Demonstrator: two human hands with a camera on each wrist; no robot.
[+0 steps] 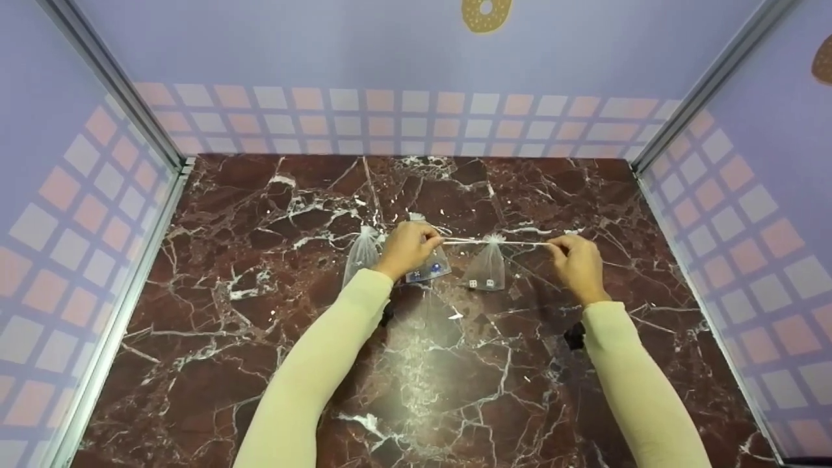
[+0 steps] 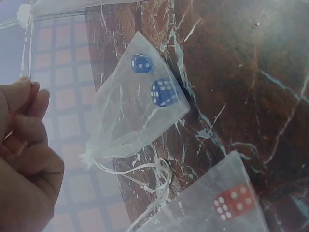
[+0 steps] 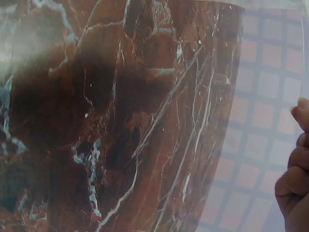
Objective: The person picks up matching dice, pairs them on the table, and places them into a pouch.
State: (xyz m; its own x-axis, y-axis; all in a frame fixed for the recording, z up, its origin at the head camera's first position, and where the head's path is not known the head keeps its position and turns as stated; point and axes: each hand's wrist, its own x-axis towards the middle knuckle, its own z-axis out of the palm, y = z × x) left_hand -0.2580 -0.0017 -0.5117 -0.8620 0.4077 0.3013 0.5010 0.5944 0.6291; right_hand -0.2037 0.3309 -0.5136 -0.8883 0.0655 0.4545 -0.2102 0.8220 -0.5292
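Note:
A sheer white drawstring pouch (image 1: 486,263) with two white dice (image 1: 473,283) hangs or lies between the hands, its neck gathered tight. My left hand (image 1: 408,246) pinches the drawstring (image 1: 465,240) on one side, thumb against forefinger. On the other side my right hand (image 1: 578,263) pinches the opposite end, and the cord runs straight between them. Beside the left hand is a second pouch (image 2: 128,116) with blue dice (image 2: 162,92), its neck drawn in and cord loops loose. A third pouch (image 2: 193,208), showing a red die (image 2: 234,200), lies farther left, partly behind the left hand.
The pouches are on a dark red marbled tabletop (image 1: 416,390) with white veins. Purple panels (image 1: 403,58) with pink and white checks stand at the back and both sides, joined by metal corner posts (image 1: 702,84).

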